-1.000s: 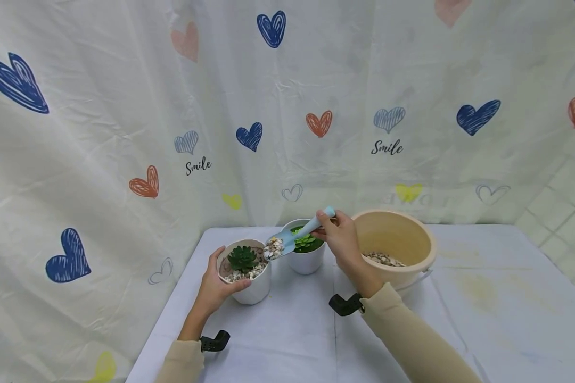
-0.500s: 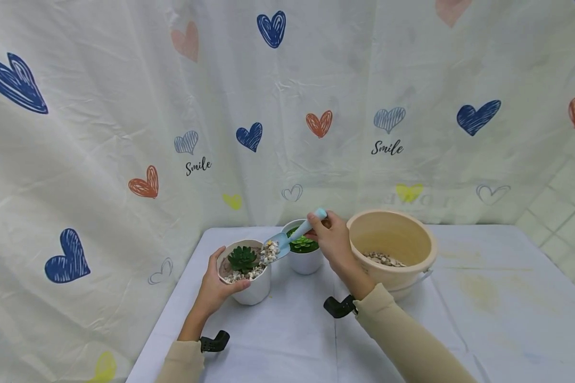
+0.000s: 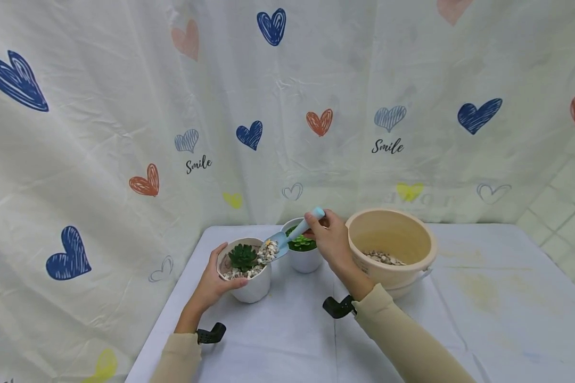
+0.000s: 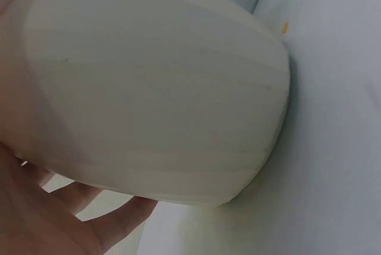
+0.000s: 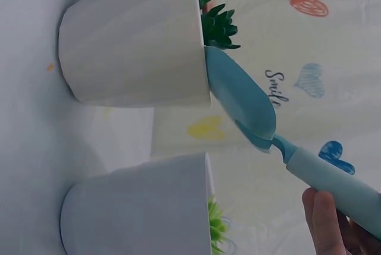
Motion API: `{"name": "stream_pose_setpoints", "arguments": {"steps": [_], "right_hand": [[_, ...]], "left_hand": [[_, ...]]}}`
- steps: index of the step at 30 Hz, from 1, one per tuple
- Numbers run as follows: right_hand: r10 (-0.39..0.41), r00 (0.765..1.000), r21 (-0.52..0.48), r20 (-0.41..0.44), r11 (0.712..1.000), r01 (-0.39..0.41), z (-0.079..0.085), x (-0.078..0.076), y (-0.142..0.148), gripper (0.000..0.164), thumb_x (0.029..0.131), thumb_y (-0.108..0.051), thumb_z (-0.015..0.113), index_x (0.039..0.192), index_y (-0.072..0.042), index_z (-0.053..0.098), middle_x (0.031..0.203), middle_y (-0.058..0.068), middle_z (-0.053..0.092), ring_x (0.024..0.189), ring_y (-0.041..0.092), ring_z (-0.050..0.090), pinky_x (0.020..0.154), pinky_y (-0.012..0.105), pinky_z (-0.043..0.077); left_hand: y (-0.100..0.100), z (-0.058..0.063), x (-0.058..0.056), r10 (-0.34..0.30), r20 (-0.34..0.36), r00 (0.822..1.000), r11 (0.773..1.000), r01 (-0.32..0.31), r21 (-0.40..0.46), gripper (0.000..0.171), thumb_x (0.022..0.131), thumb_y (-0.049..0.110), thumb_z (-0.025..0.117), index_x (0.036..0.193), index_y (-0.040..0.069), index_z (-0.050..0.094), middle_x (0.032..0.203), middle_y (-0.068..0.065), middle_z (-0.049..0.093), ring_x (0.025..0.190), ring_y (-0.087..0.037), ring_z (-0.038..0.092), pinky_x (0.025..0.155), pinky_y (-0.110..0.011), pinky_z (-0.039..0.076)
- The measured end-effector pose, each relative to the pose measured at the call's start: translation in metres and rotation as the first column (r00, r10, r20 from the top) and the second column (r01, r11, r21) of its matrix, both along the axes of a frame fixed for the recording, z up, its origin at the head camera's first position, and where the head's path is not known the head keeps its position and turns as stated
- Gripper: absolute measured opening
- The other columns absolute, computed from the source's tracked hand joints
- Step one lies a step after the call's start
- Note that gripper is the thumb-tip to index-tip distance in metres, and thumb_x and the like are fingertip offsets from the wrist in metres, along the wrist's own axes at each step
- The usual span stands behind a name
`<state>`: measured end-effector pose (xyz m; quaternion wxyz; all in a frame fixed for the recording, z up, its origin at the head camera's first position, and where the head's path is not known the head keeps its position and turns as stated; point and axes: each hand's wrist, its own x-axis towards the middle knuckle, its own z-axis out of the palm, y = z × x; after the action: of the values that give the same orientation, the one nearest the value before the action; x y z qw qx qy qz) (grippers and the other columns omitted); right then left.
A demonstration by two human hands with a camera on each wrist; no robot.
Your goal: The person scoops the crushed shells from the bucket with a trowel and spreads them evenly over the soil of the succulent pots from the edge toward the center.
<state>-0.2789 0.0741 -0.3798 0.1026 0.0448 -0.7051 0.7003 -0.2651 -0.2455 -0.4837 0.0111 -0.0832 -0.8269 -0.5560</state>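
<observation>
My left hand (image 3: pixel 213 282) grips the side of a white flowerpot (image 4: pixel 161 94), its thumb along the front rim and fingers behind. A dark green succulent (image 3: pixel 242 257) stands in this pot among pebbles. With my right hand (image 3: pixel 333 240) I hold a light blue garden trowel (image 5: pixel 244 97) by its handle. The trowel slants down to the left, its tip at the pot's right rim, close beside the succulent. Small mixed pebbles (image 3: pixel 268 251) lie heaped on the blade. In the right wrist view the blade's underside faces the camera and hides the load.
A second white pot (image 5: pixel 143 210) with a bright green succulent (image 3: pixel 302 243) stands behind the trowel. To the right is a cream bucket (image 3: pixel 393 226) with pebbles at its bottom. A white cloth covers the table (image 3: pixel 287 340); a heart-printed curtain (image 3: pixel 335 74) hangs behind.
My right hand has moved left and slightly down with the trowel, bringing the pebble-laden blade over the rim of the left pot. My left hand keeps its grip on that pot.
</observation>
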Motion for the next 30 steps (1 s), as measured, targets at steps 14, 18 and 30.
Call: {"name": "stream_pose_setpoints", "arguments": {"steps": [14, 18, 30], "right_hand": [[-0.009, 0.999, 0.025, -0.048, 1.000, 0.011, 0.002, 0.002, -0.001, 0.028, 0.101, -0.028, 0.066, 0.113, -0.002, 0.064, 0.104, 0.018, 0.068, 0.091, 0.026, 0.077, 0.087, 0.043, 0.061], [0.002, 0.998, 0.035, -0.063, 0.999, 0.000, 0.002, 0.002, -0.001, 0.029, 0.101, -0.028, 0.066, 0.114, -0.001, 0.064, 0.105, 0.020, 0.068, 0.092, 0.028, 0.077, 0.085, 0.042, 0.061], [-0.025, 0.996, 0.052, -0.081, 0.998, 0.030, 0.004, 0.003, 0.000, 0.029, 0.100, -0.028, 0.067, 0.112, -0.002, 0.064, 0.103, 0.019, 0.069, 0.090, 0.029, 0.077, 0.082, 0.039, 0.062]], "left_hand": [[-0.011, 0.004, -0.017, -0.161, 0.061, 0.985, 0.986, 0.157, 0.065, 0.114, 0.076, 0.024, 0.090, 0.163, 0.028, 0.016, 0.165, -0.018, 0.019, 0.144, -0.045, 0.037, 0.103, -0.047, 0.048], [-0.013, 0.004, -0.020, -0.202, 0.083, 0.976, 0.976, 0.194, 0.102, 0.115, 0.077, 0.023, 0.090, 0.163, 0.028, 0.014, 0.162, -0.019, 0.024, 0.139, -0.045, 0.043, 0.100, -0.043, 0.051], [-0.013, 0.004, -0.019, -0.234, 0.062, 0.970, 0.964, 0.223, 0.146, 0.116, 0.078, 0.023, 0.088, 0.161, 0.024, 0.008, 0.159, -0.018, 0.024, 0.135, -0.041, 0.046, 0.096, -0.038, 0.052]]}}
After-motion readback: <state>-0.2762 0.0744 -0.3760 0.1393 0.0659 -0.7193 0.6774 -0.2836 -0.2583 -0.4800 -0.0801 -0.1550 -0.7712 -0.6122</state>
